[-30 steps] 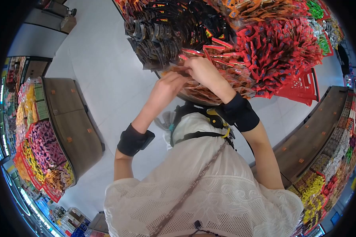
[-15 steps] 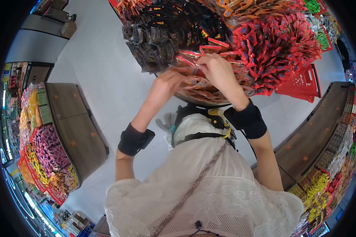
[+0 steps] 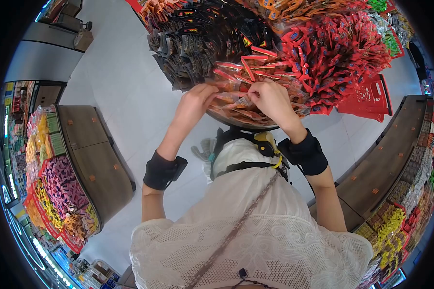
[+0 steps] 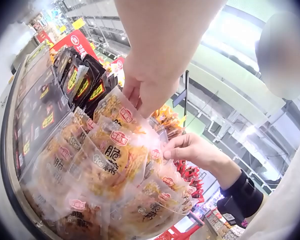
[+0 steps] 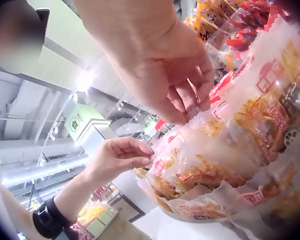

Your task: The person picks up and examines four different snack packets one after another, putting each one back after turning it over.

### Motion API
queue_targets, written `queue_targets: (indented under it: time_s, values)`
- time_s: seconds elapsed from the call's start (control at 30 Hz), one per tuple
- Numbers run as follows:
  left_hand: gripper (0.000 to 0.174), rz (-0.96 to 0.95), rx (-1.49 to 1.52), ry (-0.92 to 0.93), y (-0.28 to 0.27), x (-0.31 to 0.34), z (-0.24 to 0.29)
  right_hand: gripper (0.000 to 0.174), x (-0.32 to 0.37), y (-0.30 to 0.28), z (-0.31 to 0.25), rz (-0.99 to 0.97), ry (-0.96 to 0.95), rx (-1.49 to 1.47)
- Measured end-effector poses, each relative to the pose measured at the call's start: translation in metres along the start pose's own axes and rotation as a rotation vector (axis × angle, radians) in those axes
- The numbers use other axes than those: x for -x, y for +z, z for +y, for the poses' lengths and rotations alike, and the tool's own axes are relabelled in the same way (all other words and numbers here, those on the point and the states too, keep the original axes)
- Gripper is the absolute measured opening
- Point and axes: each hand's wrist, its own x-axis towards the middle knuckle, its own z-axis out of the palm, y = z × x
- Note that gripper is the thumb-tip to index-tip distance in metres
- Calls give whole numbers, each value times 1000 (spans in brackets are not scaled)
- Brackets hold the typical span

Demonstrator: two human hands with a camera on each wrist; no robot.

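Between shop cabinets [image 3: 102, 166], left fingers [image 3: 207, 92] and right fingers [image 3: 262, 88] pinch clear packets [image 4: 112, 155] (red logo, black “脆”).

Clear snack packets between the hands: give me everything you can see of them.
The clear snack packets look like thin, glossy, crinkled plastic printed with red emblems and dark characters; orange-yellow pieces show inside. They lean in overlapping layers at the display's curved edge, between dark packets and red packets. The left hand and right hand pinch at upper packet edges; I can't tell whether it is the same packet.
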Motion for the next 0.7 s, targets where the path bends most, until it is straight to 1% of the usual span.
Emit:
queue_targets:
  time_s: [0.03,0.13,0.23,0.33,0.43,0.47,0.6,0.7]
  values:
    - [15,-10,-6,4,-1,0,0,9,1,-3,0,-6,33,9]
    - [15,-26,-18,20,-2,0,-3,8,3,-2,7,26,47,-51]
    - [17,-29,-30,49,-2,-2,-3,8,0,4,3,49,13,-34]
    - [21,-62,-81,77,-8,-7,6,8,-1,1,-5,162,-85,-98]
    - [22,-121,-166,120,-13,-9,7,10,-4,2,-17,186,-326,-180]
    - [21,-146,-196,143,-14,-8,3,9,-4,5,-22,190,-340,-176]
    - [17,-194,-258,207,-17,-11,-1,10,-3,11,-32,245,-282,36]
    - [16,-202,-200,295,-20,-15,-2,11,-2,9,-36,259,-218,113]
